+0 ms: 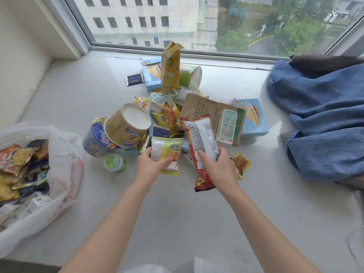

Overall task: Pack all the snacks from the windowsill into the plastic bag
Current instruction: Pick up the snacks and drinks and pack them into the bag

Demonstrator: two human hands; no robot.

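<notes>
A heap of snacks lies mid-windowsill (177, 213). My left hand (147, 164) grips a yellow-green packet (167, 148) at the heap's near edge. My right hand (218, 166) holds a long red-and-white packet (201, 138) that points away from me. The white plastic bag (65, 154) lies open at the left with several packets inside. In the heap are two noodle tubs (126, 127), a brown paper bag (208, 109), a tall yellow pouch (170, 69), a green cup (191, 75), two blue boxes (254, 117) and a small drink carton (226, 125).
A small round green-lidded cup (115, 162) sits left of my left hand. A dark bar (135, 79) lies at the back left of the heap. Blue cloth (319, 119) is bunched at the right. The window frame (197, 53) closes the far edge.
</notes>
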